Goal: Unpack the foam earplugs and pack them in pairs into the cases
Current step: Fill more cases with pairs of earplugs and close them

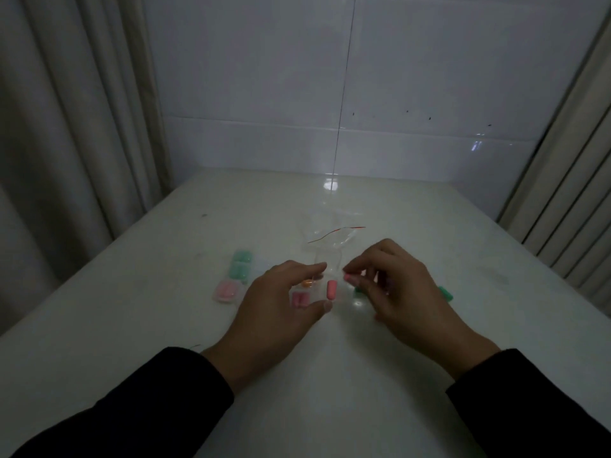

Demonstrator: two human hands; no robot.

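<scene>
Pink foam earplug (331, 289) is seen lying on the table (429, 233), long axis pointing away, between both hands. Left hand (281, 305) is spread, holding nothing, nearer; right hand (393, 285) is pinched on another earplug (349, 277).

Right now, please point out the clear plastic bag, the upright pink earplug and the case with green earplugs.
clear plastic bag (325, 239): head view, on its crumpled middle.
upright pink earplug (331, 290): head view, on its body.
case with green earplugs (242, 264): head view, on its lid.
</scene>
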